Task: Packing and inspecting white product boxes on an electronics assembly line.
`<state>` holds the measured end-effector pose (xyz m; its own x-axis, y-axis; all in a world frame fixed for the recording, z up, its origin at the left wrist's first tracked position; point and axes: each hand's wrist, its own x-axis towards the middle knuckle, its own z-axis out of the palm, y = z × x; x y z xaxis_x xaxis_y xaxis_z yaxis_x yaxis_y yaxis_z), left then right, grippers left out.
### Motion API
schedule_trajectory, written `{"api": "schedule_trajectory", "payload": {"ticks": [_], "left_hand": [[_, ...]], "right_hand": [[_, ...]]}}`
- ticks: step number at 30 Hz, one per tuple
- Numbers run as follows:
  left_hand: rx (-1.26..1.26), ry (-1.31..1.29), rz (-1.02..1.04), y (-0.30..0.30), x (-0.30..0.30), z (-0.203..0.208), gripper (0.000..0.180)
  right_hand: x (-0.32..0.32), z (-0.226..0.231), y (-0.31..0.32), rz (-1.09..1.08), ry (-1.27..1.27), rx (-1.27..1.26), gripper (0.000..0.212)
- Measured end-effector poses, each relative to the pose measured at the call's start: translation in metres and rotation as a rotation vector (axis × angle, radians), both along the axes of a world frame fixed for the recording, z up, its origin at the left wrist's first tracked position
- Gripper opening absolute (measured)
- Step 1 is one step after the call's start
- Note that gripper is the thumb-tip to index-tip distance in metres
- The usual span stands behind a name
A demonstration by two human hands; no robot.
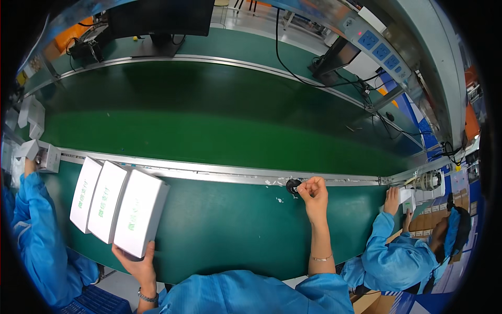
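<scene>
Three white cardboard boxes with green print stand side by side on the green worktop, left of centre. My left hand [138, 264] grips the near end of the rightmost white box [141, 209], thumb along its right side and fingers at its lower left corner. The middle box [108, 201] and the left box [86, 194] lean close against it. Farther right, my right hand [315, 196] is closed in a pinch beside a round black disc [293, 186] with pale marks. Its fingertips meet the disc's edge; whether they hold it or something small is hidden.
White scraps lie around the disc by the metal rail [225, 176]. Beyond it runs a green conveyor belt [209, 125]. Co-workers sit at left [39, 225] and right [397, 256], each handling white boxes. A power strip [379, 49] and cables hang at upper right.
</scene>
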<state>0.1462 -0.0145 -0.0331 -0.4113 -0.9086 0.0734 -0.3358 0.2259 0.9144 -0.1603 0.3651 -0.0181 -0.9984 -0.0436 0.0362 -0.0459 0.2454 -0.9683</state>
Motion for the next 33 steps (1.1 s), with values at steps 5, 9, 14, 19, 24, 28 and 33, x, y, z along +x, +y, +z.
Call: {"api": "schedule_trajectory", "payload": {"ticks": [5, 9, 14, 19, 24, 28, 33], "left_hand": [[-0.072, -0.015, 0.034, -0.005, 0.01, -0.004, 0.099], [-0.067, 0.049, 0.075, 0.0, 0.009, 0.0, 0.091], [-0.23, 0.127, -0.144, 0.03, 0.047, -0.003, 0.061], [-0.133, 0.12, -0.733, 0.049, -0.017, 0.018, 0.036], [-0.15, 0.143, -0.743, 0.038, -0.109, 0.029, 0.049], [-0.053, 0.216, -0.669, 0.006, -0.126, 0.012, 0.052], [-0.143, 0.187, -0.552, -0.02, -0.123, 0.005, 0.053]], "right_hand": [[-0.006, -0.014, -0.001, -0.047, 0.061, 0.238, 0.028], [-0.006, -0.013, -0.008, -0.116, 0.171, 0.496, 0.032], [0.001, 0.013, -0.032, -0.202, 0.251, 0.62, 0.04], [-0.018, -0.03, 0.005, -0.178, 0.329, 0.463, 0.032], [-0.021, -0.046, 0.014, -0.193, 0.364, 0.401, 0.019], [-0.019, -0.043, 0.01, -0.173, 0.407, 0.428, 0.019], [-0.018, -0.039, 0.006, -0.171, 0.408, 0.442, 0.019]]}}
